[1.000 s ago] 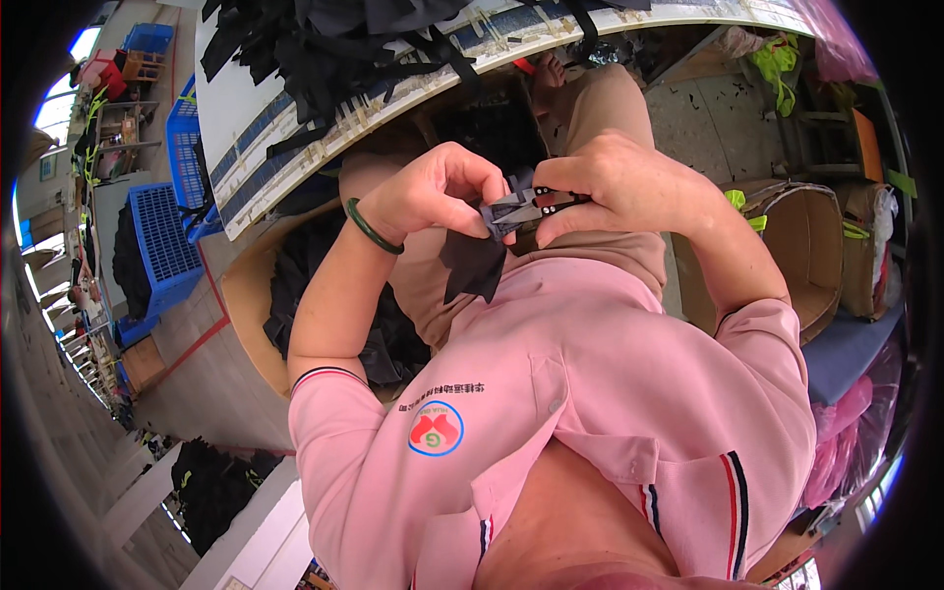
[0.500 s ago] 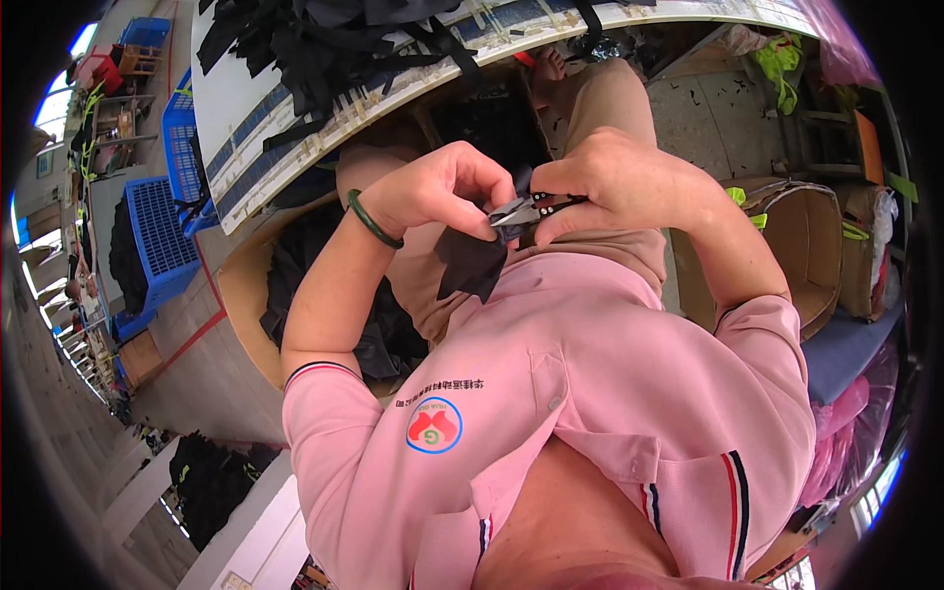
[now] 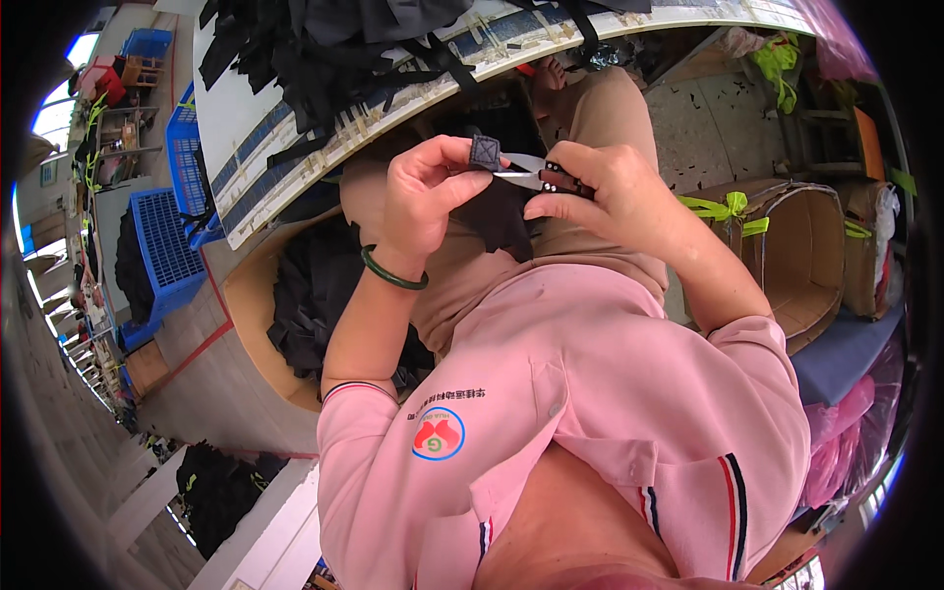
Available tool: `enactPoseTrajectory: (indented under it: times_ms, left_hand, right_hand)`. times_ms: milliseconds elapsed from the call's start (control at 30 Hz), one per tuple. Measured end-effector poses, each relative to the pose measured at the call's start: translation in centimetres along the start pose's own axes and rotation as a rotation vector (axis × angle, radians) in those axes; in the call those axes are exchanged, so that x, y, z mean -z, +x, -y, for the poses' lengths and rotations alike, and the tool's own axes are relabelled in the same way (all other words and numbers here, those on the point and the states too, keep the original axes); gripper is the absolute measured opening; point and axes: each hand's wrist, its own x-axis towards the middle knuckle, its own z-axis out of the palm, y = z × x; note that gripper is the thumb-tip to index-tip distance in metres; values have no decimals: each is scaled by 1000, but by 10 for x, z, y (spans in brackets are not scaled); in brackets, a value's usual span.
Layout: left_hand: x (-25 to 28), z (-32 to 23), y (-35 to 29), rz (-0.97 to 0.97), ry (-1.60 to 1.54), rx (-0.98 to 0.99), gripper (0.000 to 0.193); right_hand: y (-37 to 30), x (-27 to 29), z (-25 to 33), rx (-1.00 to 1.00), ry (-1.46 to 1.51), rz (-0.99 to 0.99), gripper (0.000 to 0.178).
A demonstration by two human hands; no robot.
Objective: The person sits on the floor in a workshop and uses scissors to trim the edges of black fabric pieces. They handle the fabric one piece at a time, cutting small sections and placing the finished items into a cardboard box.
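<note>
over the lap [image 3: 447, 280], left fingers [image 3: 460, 187] pinch a dark stitched tab [image 3: 485, 151] — light, soft, probably firmest at the stitching, best held by its edge — right fingers [image 3: 562, 206] grip the snips [image 3: 559, 177].

Both elbows are bent. The left forearm [image 3: 369, 315] runs from its elbow toward 1 o'clock, ending in a left wrist [image 3: 413, 246] bent only a little. The left hand [image 3: 421, 202] sits at 11 o'clock from the view's centre, its forefinger [image 3: 442, 152] and thumb [image 3: 462, 189] reaching toward 3 o'clock in a fingertip pinch, the other fingers curled behind. The right forearm [image 3: 713, 256] slants toward 10 or 11 o'clock. The right hand [image 3: 615, 182], between 1 and 2 o'clock, shows its back; its thumb [image 3: 560, 208] points to 9 o'clock, tip apart from the forefinger [image 3: 570, 154]. The two hands face each other, near but apart.
</note>
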Motion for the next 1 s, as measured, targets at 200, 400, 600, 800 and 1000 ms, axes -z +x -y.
enactPoseTrajectory:
  times_ms: [200,400,600,800,1000]
  left_hand:
    - [-6,1,-1,4,28,-126,17]
    - [-5,2,-3,26,45,-121,16]
    - [-7,1,-4,51,-11,-104,17]
    - [-8,3,-5,42,-25,-125,18]
    - [-12,3,-5,30,-22,-105,19]
  right_hand:
    - [3,-3,8,62,-98,-20,43]
    - [2,5,8,-26,1,74,42]
    - [0,4,6,0,80,61,38]
    - [2,5,11,10,-40,48,44]
    - [2,6,12,24,-79,36,43]
